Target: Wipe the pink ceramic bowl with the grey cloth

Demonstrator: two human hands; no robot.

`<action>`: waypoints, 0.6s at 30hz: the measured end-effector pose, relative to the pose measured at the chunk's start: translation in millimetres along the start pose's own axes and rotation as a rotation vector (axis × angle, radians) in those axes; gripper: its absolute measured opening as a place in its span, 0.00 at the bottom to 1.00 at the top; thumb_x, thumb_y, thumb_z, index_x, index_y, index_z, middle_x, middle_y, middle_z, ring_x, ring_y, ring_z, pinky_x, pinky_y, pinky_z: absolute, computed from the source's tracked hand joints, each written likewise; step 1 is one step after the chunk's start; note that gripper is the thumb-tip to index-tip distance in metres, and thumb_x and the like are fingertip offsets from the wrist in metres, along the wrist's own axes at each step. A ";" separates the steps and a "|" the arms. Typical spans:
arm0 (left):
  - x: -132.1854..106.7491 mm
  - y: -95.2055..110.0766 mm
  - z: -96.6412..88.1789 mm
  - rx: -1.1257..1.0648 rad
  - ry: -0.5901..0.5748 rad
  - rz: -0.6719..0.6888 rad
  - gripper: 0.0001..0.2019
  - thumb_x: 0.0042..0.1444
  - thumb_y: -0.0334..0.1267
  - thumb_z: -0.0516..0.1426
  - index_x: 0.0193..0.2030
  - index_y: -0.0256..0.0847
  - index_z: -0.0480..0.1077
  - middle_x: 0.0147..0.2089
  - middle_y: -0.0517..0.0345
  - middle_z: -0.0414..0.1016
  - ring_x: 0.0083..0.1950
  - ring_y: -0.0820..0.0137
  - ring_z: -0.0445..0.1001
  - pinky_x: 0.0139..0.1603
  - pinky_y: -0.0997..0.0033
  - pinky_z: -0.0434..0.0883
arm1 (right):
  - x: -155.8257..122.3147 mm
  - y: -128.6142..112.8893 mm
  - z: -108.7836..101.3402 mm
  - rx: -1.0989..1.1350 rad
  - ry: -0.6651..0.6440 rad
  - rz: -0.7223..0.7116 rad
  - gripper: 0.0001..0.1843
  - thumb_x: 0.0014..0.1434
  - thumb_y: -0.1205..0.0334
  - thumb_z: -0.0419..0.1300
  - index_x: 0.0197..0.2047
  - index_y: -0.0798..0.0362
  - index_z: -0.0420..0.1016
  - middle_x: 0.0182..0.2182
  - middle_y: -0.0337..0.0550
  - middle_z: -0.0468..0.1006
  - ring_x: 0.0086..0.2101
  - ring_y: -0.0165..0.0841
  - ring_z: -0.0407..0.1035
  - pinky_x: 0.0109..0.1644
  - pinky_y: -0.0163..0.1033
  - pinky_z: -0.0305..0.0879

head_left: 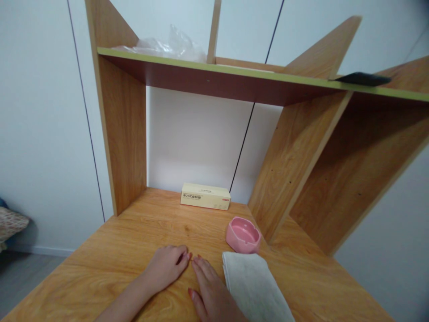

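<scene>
Both hands rest palm-down on a wooden desk. My left hand lies flat with its fingers loosely curled, holding nothing. Beside it my right hand is stretched out flat, and their fingertips almost touch. A folded white cloth lies just right of my right hand, touching or nearly touching its edge. A pink ashtray stands right behind the cloth. Further back, against the wall, lies a long cream box with printed text.
A wooden hutch rises from the desk, with an upright panel at left and slanted panels at right. Its upper shelf carries crumpled clear plastic and a flat black object. The desk's left edge drops to the floor.
</scene>
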State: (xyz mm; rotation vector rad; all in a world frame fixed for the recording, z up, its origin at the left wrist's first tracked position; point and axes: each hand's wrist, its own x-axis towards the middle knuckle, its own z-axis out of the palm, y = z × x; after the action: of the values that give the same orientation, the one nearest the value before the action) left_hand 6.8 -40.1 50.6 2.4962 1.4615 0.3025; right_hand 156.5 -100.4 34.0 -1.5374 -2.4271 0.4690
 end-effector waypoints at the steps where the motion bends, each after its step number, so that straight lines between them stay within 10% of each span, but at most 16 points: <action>1: 0.1 0.1 0.1 0.000 0.000 -0.001 0.14 0.59 0.40 0.44 0.30 0.41 0.67 0.29 0.56 0.74 0.32 0.66 0.72 0.29 0.73 0.59 | 0.1 -0.5 -0.4 -0.019 0.027 -0.017 0.29 0.51 0.69 0.49 0.57 0.67 0.56 0.58 0.56 0.56 0.58 0.41 0.48 0.60 0.47 0.49; 8: -0.9 -1.8 -2.2 -0.058 0.011 0.002 0.15 0.59 0.42 0.44 0.29 0.41 0.67 0.28 0.57 0.74 0.31 0.68 0.71 0.29 0.74 0.59 | 4.2 31.5 -73.8 -0.360 0.473 0.280 0.18 0.59 0.65 0.42 0.48 0.54 0.67 0.42 0.52 0.73 0.45 0.40 0.65 0.49 0.48 0.58; 12: -1.9 -1.7 -3.6 -0.084 0.013 0.025 0.15 0.59 0.41 0.44 0.29 0.41 0.67 0.27 0.58 0.73 0.30 0.68 0.71 0.28 0.75 0.58 | 2.1 82.7 -124.4 -0.329 0.332 0.778 0.23 0.61 0.57 0.41 0.56 0.58 0.57 0.36 0.57 0.75 0.39 0.45 0.70 0.41 0.50 0.61; 18: -10.3 11.5 -1.6 -0.122 0.014 0.175 0.16 0.59 0.42 0.44 0.27 0.42 0.67 0.23 0.61 0.71 0.25 0.72 0.69 0.25 0.77 0.57 | 4.4 126.4 -123.2 -0.182 0.189 0.746 0.14 0.56 0.63 0.50 0.41 0.60 0.71 0.34 0.52 0.77 0.36 0.37 0.72 0.35 0.35 0.62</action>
State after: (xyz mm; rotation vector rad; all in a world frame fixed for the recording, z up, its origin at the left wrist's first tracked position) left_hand 11.0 -54.4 55.0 2.5313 1.1924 0.4278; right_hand 304.0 -28.2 99.0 -2.4263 -1.7287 0.2023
